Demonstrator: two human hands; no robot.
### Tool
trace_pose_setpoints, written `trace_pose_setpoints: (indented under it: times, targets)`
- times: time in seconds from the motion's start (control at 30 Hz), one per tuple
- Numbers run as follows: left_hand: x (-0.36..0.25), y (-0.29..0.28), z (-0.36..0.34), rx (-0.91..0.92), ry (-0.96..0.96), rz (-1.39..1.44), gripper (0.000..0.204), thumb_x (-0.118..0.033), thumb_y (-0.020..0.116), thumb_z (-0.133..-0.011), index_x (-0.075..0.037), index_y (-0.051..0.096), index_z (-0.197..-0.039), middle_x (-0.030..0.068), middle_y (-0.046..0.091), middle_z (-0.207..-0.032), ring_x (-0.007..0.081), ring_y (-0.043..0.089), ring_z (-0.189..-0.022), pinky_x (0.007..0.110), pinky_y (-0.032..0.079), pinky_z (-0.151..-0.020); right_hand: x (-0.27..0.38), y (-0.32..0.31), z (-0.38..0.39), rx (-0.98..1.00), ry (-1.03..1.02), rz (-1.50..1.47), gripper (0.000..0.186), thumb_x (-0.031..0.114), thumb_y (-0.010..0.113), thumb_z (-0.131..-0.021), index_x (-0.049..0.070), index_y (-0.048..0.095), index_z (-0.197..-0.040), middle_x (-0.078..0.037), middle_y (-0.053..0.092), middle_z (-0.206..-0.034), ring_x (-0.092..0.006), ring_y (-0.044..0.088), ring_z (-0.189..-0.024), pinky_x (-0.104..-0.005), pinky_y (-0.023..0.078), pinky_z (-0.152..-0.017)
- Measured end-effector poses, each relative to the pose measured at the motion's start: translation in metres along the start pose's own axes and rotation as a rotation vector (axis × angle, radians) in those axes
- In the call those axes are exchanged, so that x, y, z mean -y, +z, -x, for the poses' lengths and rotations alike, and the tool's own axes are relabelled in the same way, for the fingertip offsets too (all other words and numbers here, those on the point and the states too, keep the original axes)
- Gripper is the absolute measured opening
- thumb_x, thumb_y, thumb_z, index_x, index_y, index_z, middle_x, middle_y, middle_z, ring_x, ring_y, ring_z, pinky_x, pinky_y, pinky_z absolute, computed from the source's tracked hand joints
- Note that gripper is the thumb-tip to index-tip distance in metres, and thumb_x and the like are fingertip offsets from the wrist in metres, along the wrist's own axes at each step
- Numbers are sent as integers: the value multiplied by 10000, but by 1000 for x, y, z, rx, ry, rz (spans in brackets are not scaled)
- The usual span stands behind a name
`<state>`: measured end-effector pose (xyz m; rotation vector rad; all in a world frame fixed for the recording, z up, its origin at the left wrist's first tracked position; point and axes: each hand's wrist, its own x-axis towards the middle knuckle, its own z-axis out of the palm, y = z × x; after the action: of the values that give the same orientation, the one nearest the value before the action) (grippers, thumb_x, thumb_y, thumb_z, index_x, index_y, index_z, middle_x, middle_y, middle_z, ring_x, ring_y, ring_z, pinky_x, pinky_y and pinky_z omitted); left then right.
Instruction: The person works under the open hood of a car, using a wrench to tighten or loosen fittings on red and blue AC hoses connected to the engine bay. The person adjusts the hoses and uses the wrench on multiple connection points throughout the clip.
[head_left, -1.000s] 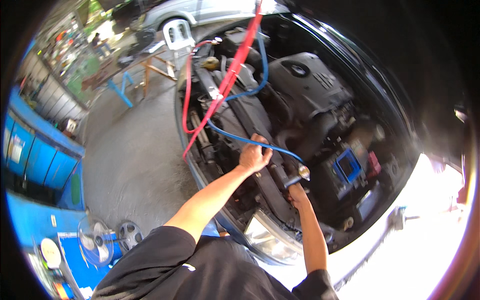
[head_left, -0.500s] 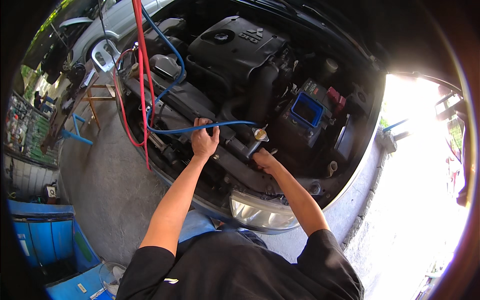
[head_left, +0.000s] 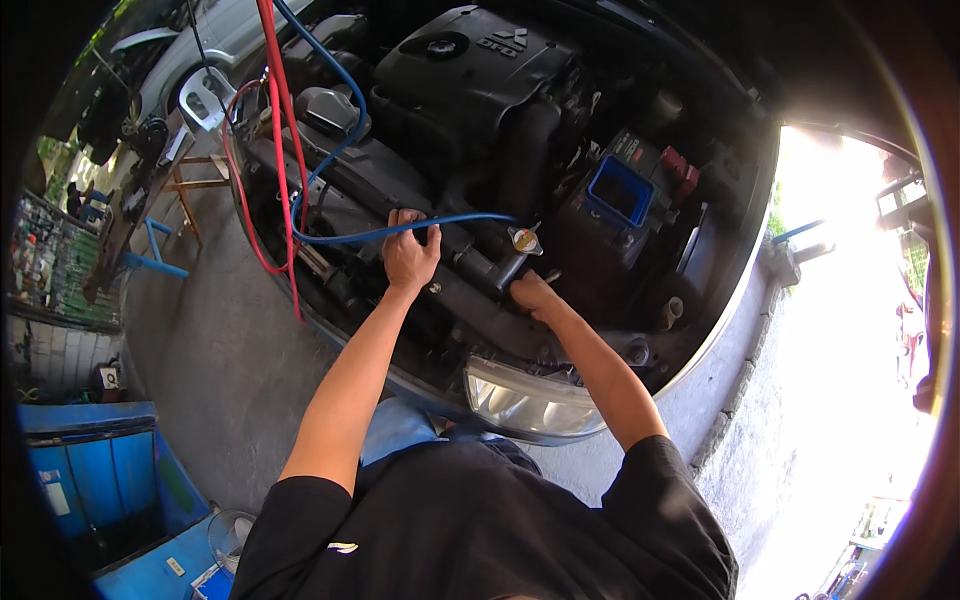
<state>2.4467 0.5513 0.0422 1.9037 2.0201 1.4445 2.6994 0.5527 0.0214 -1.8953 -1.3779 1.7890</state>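
Note:
An engine bay lies before me with the hood up. My left hand is at the dark front crossmember, fingers bent and thumb apart at the tip. It is closed around a thin blue hose, which runs right toward the radiator neck. A metal radiator cap sits on that neck. Just below the cap, my right hand reaches down beside the neck with curled fingers. Its fingertips are hidden, so what they grip cannot be made out. A small pale piece shows beside the knuckles.
Red hoses hang down at the left. A black engine cover lies beyond my hands. At the right is a battery with a blue-rimmed tray near it. The headlight is close to my body; a blue bin stands lower left.
The view has shifted slightly, so the engine bay sits a little higher in it. Both hands keep nearly the same places on the car.

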Motion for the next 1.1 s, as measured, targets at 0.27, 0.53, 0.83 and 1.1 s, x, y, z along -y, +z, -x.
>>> trace_pose_setpoints:
  times: [0.27, 0.53, 0.83, 1.1]
  targets:
    - [1, 1, 0, 5, -21, 29, 237, -201, 736, -888, -51, 599, -1013, 149, 649, -1010, 391, 655, -969, 500, 552, -818, 5, -1, 3, 24, 16, -93, 366, 67, 515, -891, -47, 644, -1214, -111, 623, -841, -177, 546, -599, -348, 386, -489]
    - [2, 1, -1, -11, 32, -2, 237, -200, 740, -884, -56, 591, -999, 144, 640, -1001, 388, 656, -938, 504, 549, -798, 3, 3, 3, -42, 17, -109, 325, 63, 507, -894, -62, 642, -1162, -89, 601, -797, -174, 527, -602, -353, 360, -489]
    - [4, 3, 0, -15, 14, -8, 264, -206, 754, -876, -55, 589, -1017, 148, 639, -995, 395, 658, -944, 508, 549, -804, -1, 2, -3, 20, 18, -41, 386, 42, 502, -891, -90, 596, -1241, -96, 604, -831, -159, 546, -627, -334, 360, -510]
    - [4, 3, 0, 16, -3, -7, 253, -214, 737, -893, -53, 590, -1020, 151, 649, -1008, 394, 649, -997, 509, 548, -830, -4, -1, -8, 99, -41, -110, 379, 50, 503, -899, -79, 618, -1236, -91, 615, -843, -145, 527, -611, -331, 352, -494]
